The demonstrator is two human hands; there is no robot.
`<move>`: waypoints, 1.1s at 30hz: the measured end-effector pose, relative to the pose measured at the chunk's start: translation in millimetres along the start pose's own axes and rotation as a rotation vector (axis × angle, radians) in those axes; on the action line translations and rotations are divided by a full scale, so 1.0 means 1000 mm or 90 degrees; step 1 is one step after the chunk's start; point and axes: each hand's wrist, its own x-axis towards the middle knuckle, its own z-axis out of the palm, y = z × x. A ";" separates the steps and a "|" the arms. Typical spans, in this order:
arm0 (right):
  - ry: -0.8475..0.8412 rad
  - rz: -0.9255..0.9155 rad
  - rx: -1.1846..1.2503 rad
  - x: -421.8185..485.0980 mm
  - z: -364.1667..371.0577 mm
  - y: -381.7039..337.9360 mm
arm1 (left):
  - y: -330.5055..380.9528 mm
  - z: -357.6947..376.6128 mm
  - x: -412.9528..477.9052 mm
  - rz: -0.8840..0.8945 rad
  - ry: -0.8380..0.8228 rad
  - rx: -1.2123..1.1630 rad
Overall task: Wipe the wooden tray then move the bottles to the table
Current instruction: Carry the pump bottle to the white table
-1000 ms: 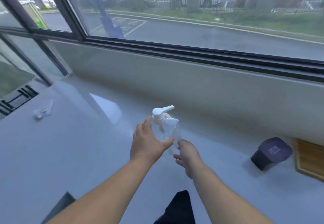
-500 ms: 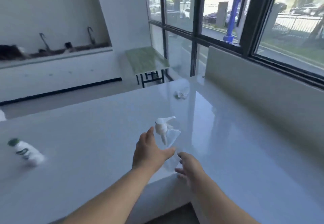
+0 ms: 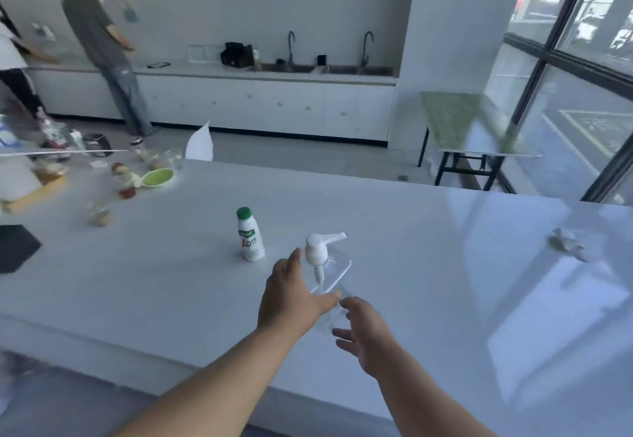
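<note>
My left hand (image 3: 293, 299) is wrapped around a clear pump bottle (image 3: 330, 265) with a white pump head, held above the white table (image 3: 411, 248). My right hand (image 3: 363, 330) sits just under and to the right of the bottle's base, fingers spread, seemingly touching it. A small white bottle with a green cap (image 3: 250, 235) stands upright on the table, a little left of and beyond the pump bottle. The wooden tray is out of view.
A crumpled white tissue (image 3: 568, 243) lies on the table at right. Several jars, a green bowl (image 3: 158, 177) and other clutter crowd the far left. A black mat (image 3: 15, 248) lies at the left edge. Two people stand by the back counter.
My view has swung left from the window ledge to the white table. The pump bottle stayed in my hands throughout. The green-capped bottle now stands near the centre.
</note>
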 end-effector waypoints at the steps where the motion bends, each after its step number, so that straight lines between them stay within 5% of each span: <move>1: -0.005 0.004 -0.005 0.014 0.011 -0.004 | -0.009 -0.002 0.010 -0.013 0.012 0.001; 16: -0.053 0.061 -0.034 0.227 0.060 -0.087 | -0.063 0.055 0.201 -0.103 0.063 0.049; 27: -0.028 0.078 -0.019 0.273 0.055 -0.077 | -0.078 0.088 0.238 -0.121 -0.008 0.081; 33: 0.077 -0.053 -0.286 0.228 0.038 -0.074 | -0.089 0.059 0.217 -0.133 -0.060 0.086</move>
